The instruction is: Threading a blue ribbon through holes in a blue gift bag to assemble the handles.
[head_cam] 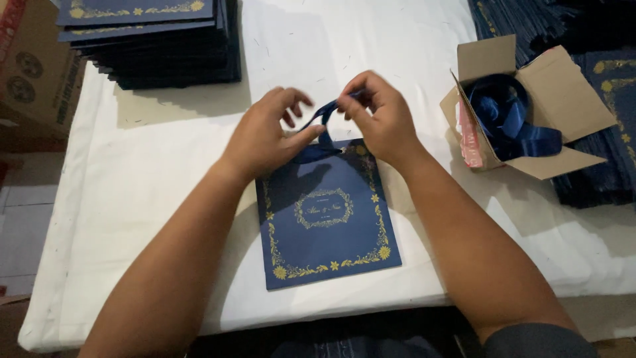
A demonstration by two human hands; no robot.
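both hands [265, 136] [381, 116] pinch blue ribbon [322, 116] above navy gold-bordered card [328, 215].

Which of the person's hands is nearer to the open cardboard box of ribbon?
Right. The right hand pinches the blue ribbon just beside the box; the left hand is farther away, across the ribbon.

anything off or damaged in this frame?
Nothing stands out. Both hands, left hand and right hand, work a blue ribbon at the top of the navy bag, which lies flat and looks intact.
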